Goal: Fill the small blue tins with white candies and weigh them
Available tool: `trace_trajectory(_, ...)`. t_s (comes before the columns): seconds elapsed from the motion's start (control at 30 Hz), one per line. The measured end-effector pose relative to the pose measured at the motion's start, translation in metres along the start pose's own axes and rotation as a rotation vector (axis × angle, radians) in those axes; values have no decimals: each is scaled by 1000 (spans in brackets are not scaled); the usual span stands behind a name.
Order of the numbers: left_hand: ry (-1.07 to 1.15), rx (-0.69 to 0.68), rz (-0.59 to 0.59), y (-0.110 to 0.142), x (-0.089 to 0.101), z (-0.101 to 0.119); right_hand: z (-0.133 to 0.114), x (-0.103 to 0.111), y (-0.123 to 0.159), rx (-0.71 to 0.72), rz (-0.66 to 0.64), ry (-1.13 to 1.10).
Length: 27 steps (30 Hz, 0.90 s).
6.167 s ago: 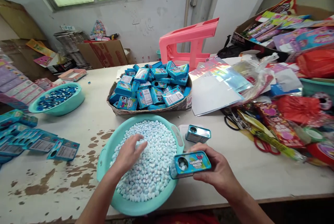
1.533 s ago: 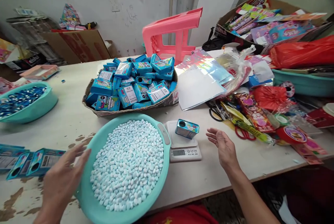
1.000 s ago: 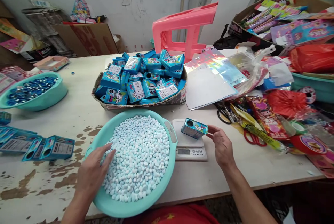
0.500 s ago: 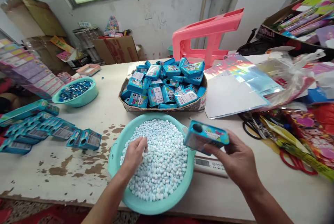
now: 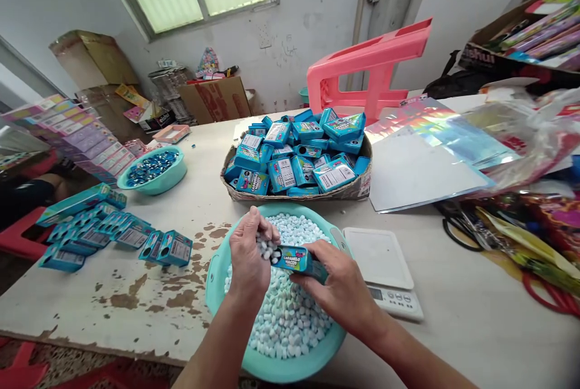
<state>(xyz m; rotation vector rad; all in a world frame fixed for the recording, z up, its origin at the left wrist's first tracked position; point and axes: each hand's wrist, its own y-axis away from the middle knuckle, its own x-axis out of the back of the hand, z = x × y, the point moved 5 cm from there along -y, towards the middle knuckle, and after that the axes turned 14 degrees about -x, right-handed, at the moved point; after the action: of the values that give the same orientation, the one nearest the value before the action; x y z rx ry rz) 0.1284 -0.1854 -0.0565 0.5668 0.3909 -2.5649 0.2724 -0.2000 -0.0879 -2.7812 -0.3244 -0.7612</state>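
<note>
A cluster of small white candies (image 5: 267, 249) is gripped in my left hand (image 5: 250, 253), whose fingers curl around them. The candies meet the round opening at the near end of a blue candy box (image 5: 294, 259). My right hand (image 5: 347, 286) holds that box tilted, thumb on one side and fingers on the other. Both hands are over a turquoise basin (image 5: 338, 350) heaped with loose pale candies (image 5: 290, 328). Behind it, a cardboard tray (image 5: 296, 197) is piled with similar blue boxes (image 5: 281, 173).
A white scale (image 5: 380, 259) lies right of the basin. Blue boxes (image 5: 174, 248) stand at the left, near a bowl of shiny blue pieces (image 5: 154, 186). A pink plastic stool (image 5: 371, 69) lies at the back; red scissors (image 5: 548, 298) and bags are at the right.
My left hand has come up out of the candies with a handful. My right hand has brought the box left over the basin to meet it. The view has shifted a little.
</note>
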Motion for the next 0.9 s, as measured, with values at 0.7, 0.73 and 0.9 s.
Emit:
trace_trajectory(0.7, -1451, -233, -745, 34, 96, -48, 116, 106, 47, -430, 435, -287)
trace_trajectory(0.73, -1500, -262, -739, 38, 107, -54, 130, 108, 49, -464, 453, -280)
trace_trajectory(0.9, -1547, -540, -643, 48, 116, -53, 178, 91, 48, -511, 446, -297)
